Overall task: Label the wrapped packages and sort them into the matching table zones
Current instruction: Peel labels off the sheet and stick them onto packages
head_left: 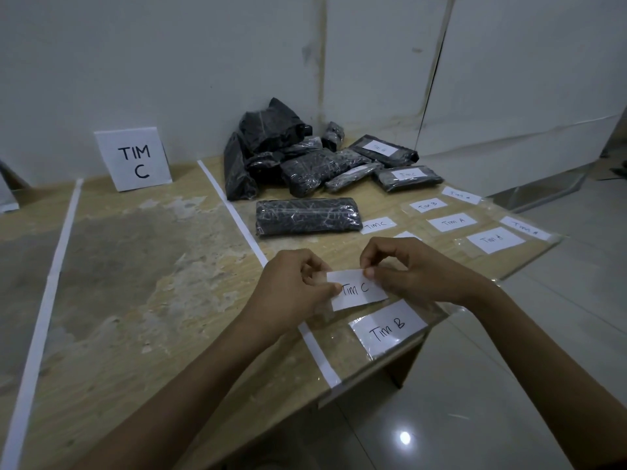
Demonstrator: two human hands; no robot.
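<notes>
A white paper label reading "Tim C" (358,289) is held just above the wooden table (152,266) between both hands. My left hand (291,290) pinches its left edge and my right hand (407,269) pinches its upper right edge. One black wrapped package (307,216) lies alone just beyond the hands. Behind it sits a pile of black wrapped packages (288,157). Two packages at the back right carry white labels, one of them (407,178) reading "Tim C".
A standing sign "TIM C" (134,159) marks the zone between two white tape lines (230,205). Several loose labels lie on the right, among them "Tim B" (388,329) near the table's front edge and "Tim A" (453,221). Tiled floor lies to the right.
</notes>
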